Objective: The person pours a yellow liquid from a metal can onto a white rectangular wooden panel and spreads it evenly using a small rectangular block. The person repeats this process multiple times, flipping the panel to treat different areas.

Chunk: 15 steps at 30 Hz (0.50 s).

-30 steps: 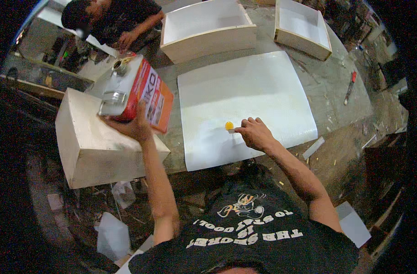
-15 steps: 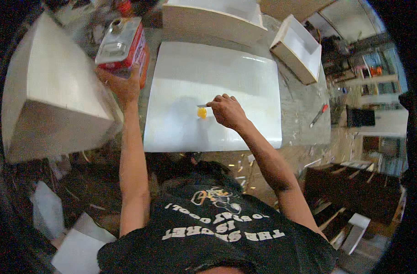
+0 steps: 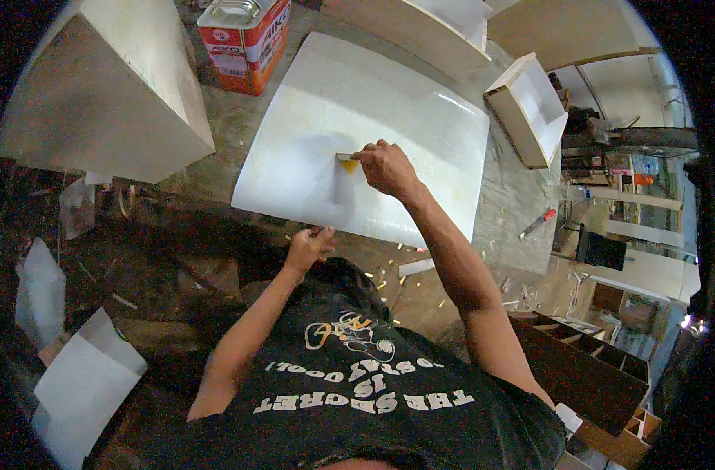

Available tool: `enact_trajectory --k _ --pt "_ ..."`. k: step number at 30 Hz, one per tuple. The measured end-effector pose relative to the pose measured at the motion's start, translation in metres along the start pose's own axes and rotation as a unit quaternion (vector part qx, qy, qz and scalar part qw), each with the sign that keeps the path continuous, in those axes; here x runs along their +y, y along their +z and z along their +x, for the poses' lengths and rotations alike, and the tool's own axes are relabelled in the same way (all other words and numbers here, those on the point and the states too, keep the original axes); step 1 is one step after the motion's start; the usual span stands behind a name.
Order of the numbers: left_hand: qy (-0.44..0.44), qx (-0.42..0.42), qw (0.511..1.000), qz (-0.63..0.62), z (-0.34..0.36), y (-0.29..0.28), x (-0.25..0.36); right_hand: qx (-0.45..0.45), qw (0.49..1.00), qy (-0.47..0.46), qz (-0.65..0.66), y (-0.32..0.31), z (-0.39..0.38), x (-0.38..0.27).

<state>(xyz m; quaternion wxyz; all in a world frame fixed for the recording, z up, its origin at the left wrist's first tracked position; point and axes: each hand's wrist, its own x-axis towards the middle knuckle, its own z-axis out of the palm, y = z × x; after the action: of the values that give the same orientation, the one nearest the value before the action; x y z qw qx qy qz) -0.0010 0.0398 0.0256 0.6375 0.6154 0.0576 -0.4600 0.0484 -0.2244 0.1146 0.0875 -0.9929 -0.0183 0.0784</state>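
My right hand (image 3: 387,168) pinches a small flat spreader (image 3: 343,157) and holds it against a blob of yellow glue-like paste (image 3: 350,166). Beneath lies a white sheet (image 3: 404,102), flat on the worktable, its near edge toward my body. My left hand (image 3: 310,248) is just short of that edge, fingers loosely bent and apart, with nothing visible in them. At the far left of the sheet a red and white rectangular can (image 3: 246,48) stands upright on the table, away from both hands.
A large pale box (image 3: 114,94) rises at the left. Open white-lined wooden boxes (image 3: 527,110) stand beyond the sheet and at its right. A red-handled cutter (image 3: 539,224) lies on the table's right side. Scraps litter the floor, near a dark wooden cabinet (image 3: 581,364).
My left hand has let go of the can, now standing on the table, and come back to the sheet's near edge. The spreader has come down onto the paste.
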Motion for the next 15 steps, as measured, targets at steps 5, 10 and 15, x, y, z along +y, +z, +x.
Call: enact_trajectory --k 5,10,15 --pt "0.131 0.112 0.982 -0.082 0.033 0.022 -0.012 0.010 1.000 0.011 -0.006 0.004 -0.029 -0.022" --pt "0.094 0.150 0.981 -0.078 0.036 0.025 -0.011 -0.014 0.999 0.052 -0.008 -0.001 -0.063 -0.040" --pt "0.106 0.120 0.976 -0.150 0.035 0.025 -0.007 0.093 0.990 0.105 -0.027 -0.005 -0.041 -0.013"
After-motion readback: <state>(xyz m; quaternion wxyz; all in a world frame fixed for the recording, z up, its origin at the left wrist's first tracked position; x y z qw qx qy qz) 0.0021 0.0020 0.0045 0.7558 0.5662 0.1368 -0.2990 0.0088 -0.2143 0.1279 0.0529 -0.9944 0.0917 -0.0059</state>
